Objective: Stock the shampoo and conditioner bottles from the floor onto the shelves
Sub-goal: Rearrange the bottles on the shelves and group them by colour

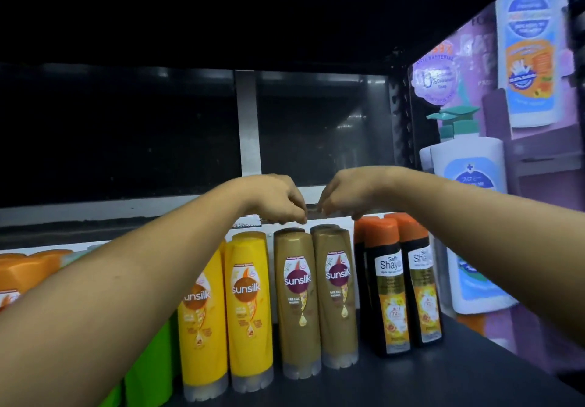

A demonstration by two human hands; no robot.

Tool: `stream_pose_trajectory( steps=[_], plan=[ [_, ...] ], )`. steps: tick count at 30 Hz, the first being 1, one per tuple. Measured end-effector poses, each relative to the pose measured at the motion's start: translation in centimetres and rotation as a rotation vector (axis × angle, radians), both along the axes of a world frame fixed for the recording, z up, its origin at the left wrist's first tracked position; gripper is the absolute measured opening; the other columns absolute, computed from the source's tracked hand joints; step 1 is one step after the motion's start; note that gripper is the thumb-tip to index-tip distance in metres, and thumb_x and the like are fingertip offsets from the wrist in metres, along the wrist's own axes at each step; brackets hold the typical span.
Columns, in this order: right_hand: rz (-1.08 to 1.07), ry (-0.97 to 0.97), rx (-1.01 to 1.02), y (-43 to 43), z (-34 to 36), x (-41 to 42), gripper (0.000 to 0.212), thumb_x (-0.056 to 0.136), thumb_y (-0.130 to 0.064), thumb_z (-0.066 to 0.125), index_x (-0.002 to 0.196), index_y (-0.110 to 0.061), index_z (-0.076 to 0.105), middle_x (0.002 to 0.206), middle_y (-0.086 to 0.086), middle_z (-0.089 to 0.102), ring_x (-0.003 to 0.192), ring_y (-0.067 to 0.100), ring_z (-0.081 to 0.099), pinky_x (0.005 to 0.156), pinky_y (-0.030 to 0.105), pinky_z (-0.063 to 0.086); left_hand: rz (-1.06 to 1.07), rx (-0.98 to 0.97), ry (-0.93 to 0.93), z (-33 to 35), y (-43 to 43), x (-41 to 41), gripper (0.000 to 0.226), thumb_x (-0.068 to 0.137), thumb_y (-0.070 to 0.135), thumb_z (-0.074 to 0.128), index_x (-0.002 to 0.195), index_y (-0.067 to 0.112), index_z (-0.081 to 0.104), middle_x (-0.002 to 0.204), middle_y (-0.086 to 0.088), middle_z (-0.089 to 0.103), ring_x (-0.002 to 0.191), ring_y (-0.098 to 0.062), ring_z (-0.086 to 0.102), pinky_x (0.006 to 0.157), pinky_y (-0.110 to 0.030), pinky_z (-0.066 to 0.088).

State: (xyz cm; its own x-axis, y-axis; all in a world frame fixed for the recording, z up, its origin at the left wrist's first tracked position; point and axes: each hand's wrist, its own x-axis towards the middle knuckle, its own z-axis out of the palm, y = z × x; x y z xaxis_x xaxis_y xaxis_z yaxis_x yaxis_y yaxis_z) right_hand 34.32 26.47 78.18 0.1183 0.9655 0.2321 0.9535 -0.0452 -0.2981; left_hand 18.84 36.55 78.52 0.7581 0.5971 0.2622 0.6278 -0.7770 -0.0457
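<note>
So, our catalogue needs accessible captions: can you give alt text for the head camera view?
A person's left grip and right grip, bare hands curled downward, hover just above the gold Sunsilk bottles on a dark shelf. Yellow Sunsilk bottles stand to their left, orange-capped black bottles to their right.

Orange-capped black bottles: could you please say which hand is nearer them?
Right. The right hand is just above the orange-capped black bottles; the left hand, farther left, above the brown bottles.

The single head-worn wide-angle camera looks forward and slightly down, from close range, into the shelf [459, 375], facing its back edge.
</note>
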Motion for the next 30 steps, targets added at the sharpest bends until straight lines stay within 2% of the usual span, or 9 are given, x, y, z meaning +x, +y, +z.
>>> stream_pose_trajectory(
  steps=[3,10,12,15,19,22,25,30],
  plan=[
    [0.011,-0.134,0.111,-4.4,0.1,0.3,0.033,0.097,-0.025,0.057,0.127,-0.02,0.07,0.129,-0.005,0.067,0.113,0.016,0.061,0.095,0.029,0.049,-0.053,0.135,-0.012,-0.3,-2.0,-0.1,0.032,0.098,0.037,0.063,0.123,0.021,0.075,0.117,0.006,0.072,0.102,-0.013,0.066,0.09,-0.032,0.059],
    [-0.08,-0.238,0.11,-11.5,-0.9,1.6,0.034,0.098,-0.031,0.055,0.128,-0.028,0.069,0.133,-0.007,0.064,0.117,0.016,0.057,0.101,0.033,0.044,-0.154,0.13,0.004,-0.5,-7.7,0.9,0.037,0.097,0.039,0.063,0.13,0.023,0.07,0.121,0.005,0.072,0.103,-0.012,0.066,0.079,-0.022,0.052],
    [-0.101,-0.251,0.099,-12.8,-1.2,1.8,0.035,0.099,-0.033,0.055,0.131,-0.027,0.067,0.135,-0.006,0.063,0.12,0.018,0.057,0.102,0.033,0.044,-0.173,0.138,0.017,-0.5,-9.3,1.3,0.038,0.097,0.041,0.063,0.13,0.023,0.069,0.12,0.005,0.072,0.102,-0.012,0.067,0.08,-0.024,0.054],
    [-0.117,-0.269,0.091,-14.4,-1.8,2.1,0.038,0.099,-0.034,0.054,0.134,-0.025,0.065,0.136,-0.004,0.062,0.12,0.018,0.057,0.099,0.031,0.044,-0.184,0.158,0.057,-0.5,-11.6,1.7,0.04,0.097,0.044,0.062,0.132,0.025,0.067,0.12,0.004,0.072,0.104,-0.014,0.067,0.089,-0.032,0.058],
    [-0.126,-0.297,0.065,-16.2,-2.1,2.2,0.039,0.098,-0.034,0.053,0.133,-0.022,0.065,0.132,-0.002,0.064,0.107,0.015,0.056,0.091,0.03,0.044,-0.178,0.165,0.112,-0.7,-13.6,2.1,0.045,0.097,0.048,0.062,0.137,0.029,0.063,0.123,0.005,0.07,0.108,-0.016,0.066,0.095,-0.038,0.056],
    [-0.134,-0.3,0.057,-17.4,-2.3,2.4,0.038,0.097,-0.034,0.054,0.13,-0.021,0.066,0.129,0.001,0.067,0.112,0.019,0.06,0.097,0.035,0.049,-0.154,0.166,0.134,-0.9,-14.2,2.7,0.046,0.095,0.051,0.063,0.137,0.032,0.062,0.124,0.006,0.069,0.109,-0.015,0.064,0.096,-0.038,0.056],
    [-0.148,-0.304,0.026,-18.8,-2.6,3.0,0.042,0.099,-0.036,0.053,0.138,-0.021,0.061,0.135,0.0,0.063,0.118,0.019,0.058,0.093,0.028,0.043,-0.134,0.169,0.127,-0.9,-14.7,3.2,0.046,0.095,0.051,0.064,0.137,0.032,0.062,0.122,0.006,0.068,0.108,-0.016,0.063,0.095,-0.038,0.055],
    [-0.173,-0.267,0.014,-19.0,-3.0,4.9,0.043,0.099,-0.033,0.055,0.141,-0.025,0.057,0.141,0.0,0.06,0.123,0.019,0.056,0.091,0.027,0.039,-0.091,0.188,0.119,-1.1,-14.1,4.8,0.05,0.093,0.051,0.068,0.137,0.029,0.06,0.122,0.004,0.065,0.104,-0.017,0.059,0.091,-0.036,0.053]
  ],
)
